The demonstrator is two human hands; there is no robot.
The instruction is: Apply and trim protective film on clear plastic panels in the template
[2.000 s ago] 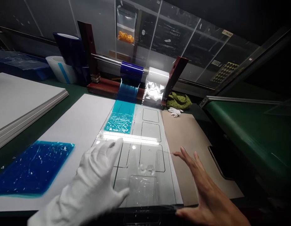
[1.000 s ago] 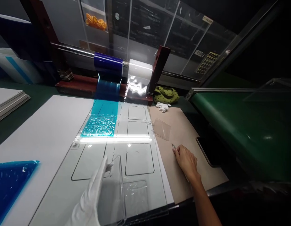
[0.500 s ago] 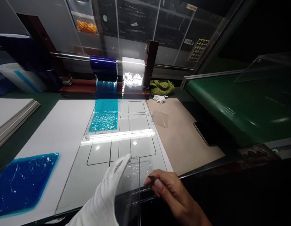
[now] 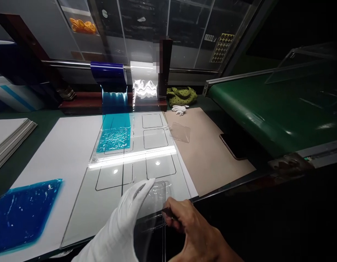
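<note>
A white glove covers my left hand (image 4: 122, 218), which grips a clear panel (image 4: 154, 227) with rounded corners, its thumb and fingers spread across the near face. The panel is tilted up over the front edge of the bench. My bare right hand (image 4: 195, 229) pinches a small, dark, flat piece (image 4: 169, 212) that looks like a blade. This piece meets the panel's right edge. Beneath the panel's top end lies a glass sheet (image 4: 108, 202) marked with black rounded outlines.
Blue film (image 4: 110, 74) and clear film (image 4: 143, 72) hang from rolls on a rod behind the glass. Blue sheets (image 4: 23, 214) lie at left. Brown board (image 4: 212, 156) bears another clear panel (image 4: 181, 132). A phone (image 4: 232, 146) rests beside the green conveyor belt (image 4: 266, 98).
My right hand has come left, bringing the dark piece against the panel's edge. My left hand keeps its grip. The scene has shifted left in view.
</note>
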